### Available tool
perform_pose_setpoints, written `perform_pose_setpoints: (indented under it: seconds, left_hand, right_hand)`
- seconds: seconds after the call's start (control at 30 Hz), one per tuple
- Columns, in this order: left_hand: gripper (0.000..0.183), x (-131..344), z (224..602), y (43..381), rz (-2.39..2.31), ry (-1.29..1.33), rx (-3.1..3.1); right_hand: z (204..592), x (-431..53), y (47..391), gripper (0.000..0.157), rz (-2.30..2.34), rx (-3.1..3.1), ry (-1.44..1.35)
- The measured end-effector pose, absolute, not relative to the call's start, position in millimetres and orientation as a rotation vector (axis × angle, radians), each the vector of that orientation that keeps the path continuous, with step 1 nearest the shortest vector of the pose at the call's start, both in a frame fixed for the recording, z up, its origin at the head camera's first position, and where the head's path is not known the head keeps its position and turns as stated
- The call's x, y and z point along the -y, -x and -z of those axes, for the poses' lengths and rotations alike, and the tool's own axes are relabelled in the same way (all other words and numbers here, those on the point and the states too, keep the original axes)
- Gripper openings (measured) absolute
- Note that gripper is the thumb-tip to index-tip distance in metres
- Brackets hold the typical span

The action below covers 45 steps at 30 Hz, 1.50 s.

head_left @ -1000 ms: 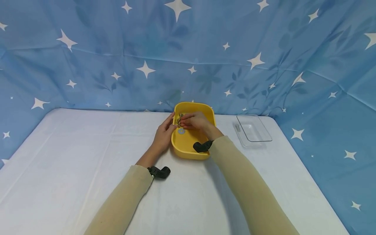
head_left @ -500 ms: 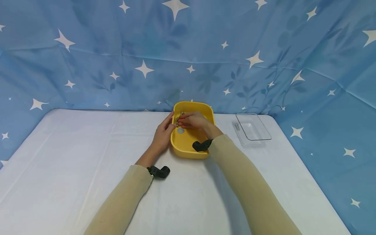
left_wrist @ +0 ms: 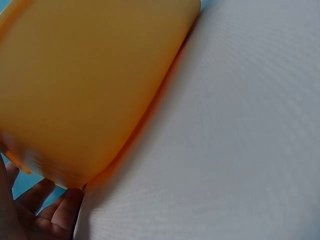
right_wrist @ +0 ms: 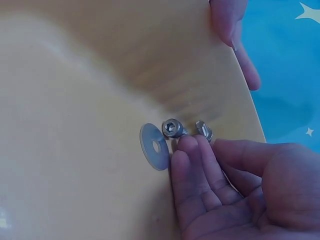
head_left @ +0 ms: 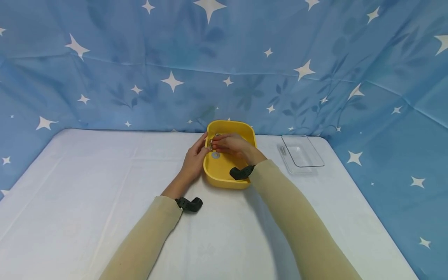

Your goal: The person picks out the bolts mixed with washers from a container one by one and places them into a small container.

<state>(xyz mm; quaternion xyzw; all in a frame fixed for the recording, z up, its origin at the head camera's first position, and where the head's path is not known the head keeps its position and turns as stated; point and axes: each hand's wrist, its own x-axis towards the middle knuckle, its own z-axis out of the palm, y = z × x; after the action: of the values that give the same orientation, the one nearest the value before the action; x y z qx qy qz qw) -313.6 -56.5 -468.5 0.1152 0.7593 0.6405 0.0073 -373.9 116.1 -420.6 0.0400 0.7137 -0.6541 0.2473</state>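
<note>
We find a yellow tray (head_left: pixel 224 171) on the white-covered table (head_left: pixel 122 194). Inside it are two metal bolts (right_wrist: pixel 172 128) at ten o'clock and a washer (right_wrist: pixel 149 142) at nine. The left hand (head_left: pixel 193 158) grips the tray's nine o'clock wall. The right hand (head_left: pixel 236 144) has thumb and fingers nearly together at the bolts; whether it holds one, we cannot tell. A clear box (head_left: pixel 301 155) sits at three o'clock.

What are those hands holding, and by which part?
The left hand grips the yellow bin by its left rim. The right hand is at the metal screws; whether it pinches one cannot be told.
</note>
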Motion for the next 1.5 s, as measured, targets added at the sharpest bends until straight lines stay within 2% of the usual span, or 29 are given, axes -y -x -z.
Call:
perform_pose_setpoints:
  seconds: [1.5]
  left_hand:
    - [0.058, 58.6, 464.1, 309.4, -1.996, -0.377, -2.363]
  right_hand:
    - [420.6, -113.7, 373.7, 0.034, 1.657, -2.003, -0.007]
